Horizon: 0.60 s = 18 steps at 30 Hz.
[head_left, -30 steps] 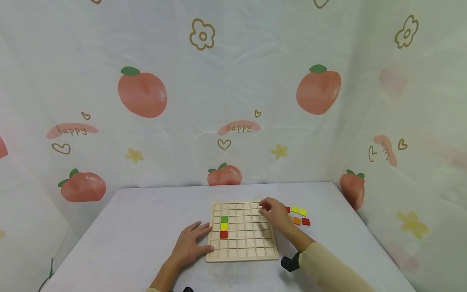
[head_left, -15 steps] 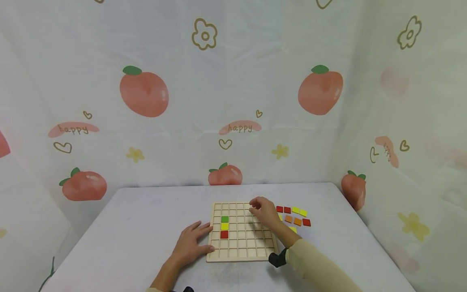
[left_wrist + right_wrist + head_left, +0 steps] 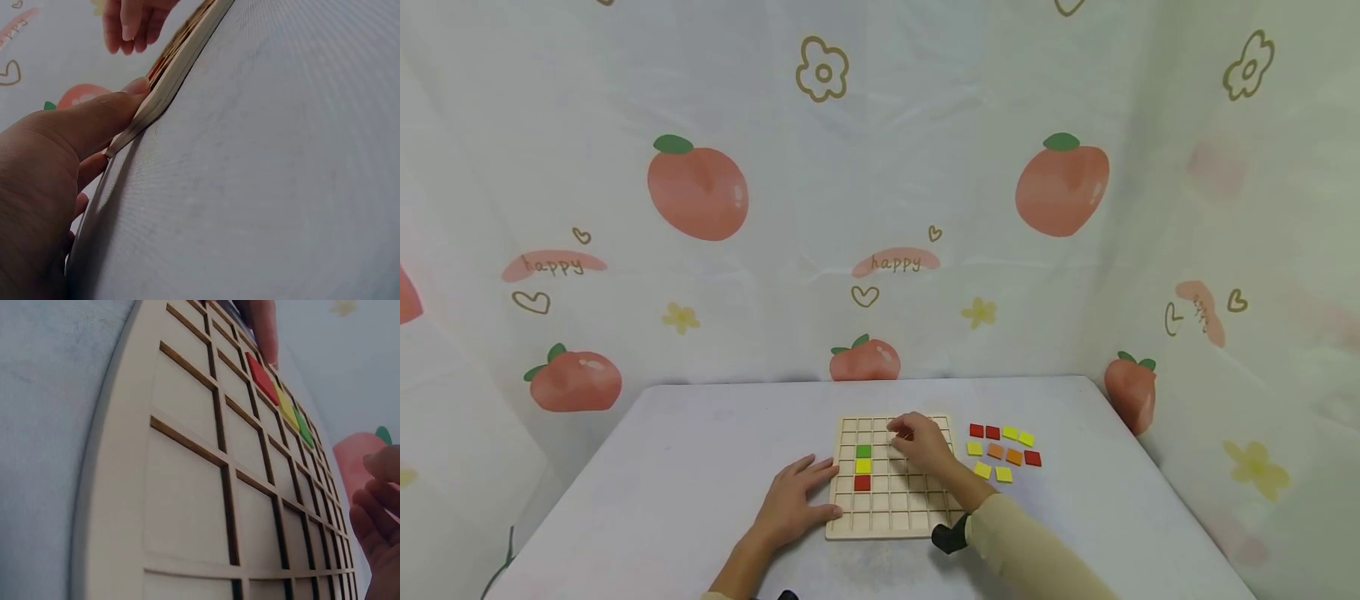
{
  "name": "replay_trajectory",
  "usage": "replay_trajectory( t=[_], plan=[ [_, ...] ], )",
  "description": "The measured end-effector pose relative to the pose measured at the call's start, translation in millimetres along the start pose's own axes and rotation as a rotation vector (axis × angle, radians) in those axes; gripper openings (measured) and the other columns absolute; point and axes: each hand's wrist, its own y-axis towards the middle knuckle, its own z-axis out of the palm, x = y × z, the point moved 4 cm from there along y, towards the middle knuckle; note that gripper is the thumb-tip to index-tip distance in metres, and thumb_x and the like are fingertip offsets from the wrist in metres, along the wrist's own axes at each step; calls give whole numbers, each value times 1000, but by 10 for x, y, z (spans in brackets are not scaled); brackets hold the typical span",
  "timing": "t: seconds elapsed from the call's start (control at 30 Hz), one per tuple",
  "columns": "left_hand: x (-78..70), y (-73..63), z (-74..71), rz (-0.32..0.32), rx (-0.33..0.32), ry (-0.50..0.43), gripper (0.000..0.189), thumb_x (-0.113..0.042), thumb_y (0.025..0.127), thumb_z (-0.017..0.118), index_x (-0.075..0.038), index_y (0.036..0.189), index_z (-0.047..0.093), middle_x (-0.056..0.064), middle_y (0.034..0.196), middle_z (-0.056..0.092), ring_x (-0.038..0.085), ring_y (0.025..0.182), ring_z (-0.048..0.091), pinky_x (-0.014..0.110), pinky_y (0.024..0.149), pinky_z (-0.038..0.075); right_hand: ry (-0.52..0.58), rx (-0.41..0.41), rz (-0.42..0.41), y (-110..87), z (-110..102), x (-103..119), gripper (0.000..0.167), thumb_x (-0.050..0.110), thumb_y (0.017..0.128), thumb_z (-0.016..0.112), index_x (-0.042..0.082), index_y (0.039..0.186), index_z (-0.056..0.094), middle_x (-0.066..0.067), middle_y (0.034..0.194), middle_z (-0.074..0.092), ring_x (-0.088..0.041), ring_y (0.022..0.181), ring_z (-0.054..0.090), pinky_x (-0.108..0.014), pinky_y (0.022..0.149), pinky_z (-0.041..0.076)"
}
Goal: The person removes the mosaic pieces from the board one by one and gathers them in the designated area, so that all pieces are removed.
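A wooden grid board (image 3: 898, 523) lies on the white table. One of its columns holds a green tile (image 3: 863, 451), a yellow tile (image 3: 862, 466) and a red tile (image 3: 862, 482). My left hand (image 3: 793, 500) rests at the board's left edge with fingers spread; in the left wrist view its thumb (image 3: 115, 112) touches the rim. Over the upper middle of the board hovers my right hand (image 3: 925, 446), fingers bent and thumb apart from them in the head view. No tile shows in its fingers (image 3: 372, 525), though part of the hand is cut off in the right wrist view.
Right of the board lie loose square tiles: red (image 3: 977, 431), orange (image 3: 996, 451) and several yellow (image 3: 1003, 475). A patterned curtain (image 3: 760, 317) hangs behind the table (image 3: 700, 467). Dark wrist gear (image 3: 951, 536) sits at the right sleeve.
My right hand has moved left across the board, from its upper right corner toward the upper middle, uncovering more loose tiles. The left hand and the three placed tiles stay put.
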Motion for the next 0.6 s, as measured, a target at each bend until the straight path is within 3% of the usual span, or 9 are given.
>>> replay_trajectory(
  t=[0.27, 0.43, 0.6],
  plan=[
    [-8, -4, -8, 28, -6, -3, 72, -58, 73, 75, -19, 133, 62, -5, 139, 55, 33, 136, 36, 62, 106, 27, 29, 108, -43, 5, 173, 16, 21, 4, 89, 67, -1, 110, 67, -10, 102, 65, -17, 88, 61, -31, 78, 53],
    [19, 5, 7, 23, -8, 10, 72, -60, 73, 74, -22, 133, 62, -7, 139, 54, 32, 137, 36, 61, 106, 27, 10, 212, -8, 25, 251, 23, 26, 11, 91, 67, 2, 115, 68, -1, 103, 63, -13, 89, 57, -29, 81, 51],
    [37, 12, 22, 11, -6, 6, 72, -61, 73, 73, -23, 133, 62, -7, 139, 54, 32, 137, 35, 62, 106, 27, -34, 230, -21, 44, 303, 30, 27, 11, 88, 70, 2, 113, 68, 0, 100, 60, -12, 88, 54, -30, 79, 49]
  ],
)
